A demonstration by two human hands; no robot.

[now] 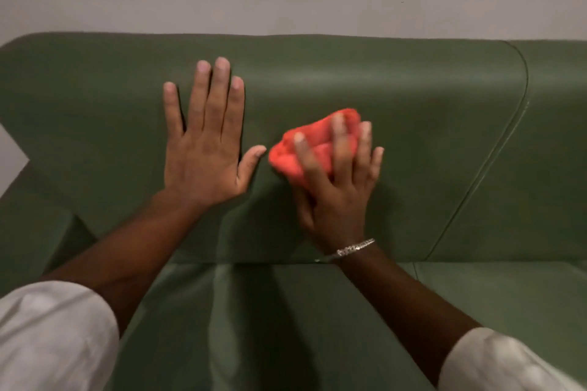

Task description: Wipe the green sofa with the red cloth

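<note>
Two bare hands (203, 149) were on the backrest of the green sofa (397, 98). Left hand lay flat, fingers extended and spread, gripping nothing. Right hand (340, 187) was clenched over the bunched red cloth (305, 152) — pressed against the backrest, just beside the left thumb, not touching it. Right wrist carried a silver chain bracelet (355, 247). White sleeves (54, 340) covered both upper forearms — the cloth appeared slightly blurred.

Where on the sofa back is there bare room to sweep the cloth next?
The sofa back is bare from the red cloth rightward to the curved seam, and above both hands up to the top edge. It is crowded in the middle, where the flat left hand nearly meets the right hand holding the cloth.
</note>
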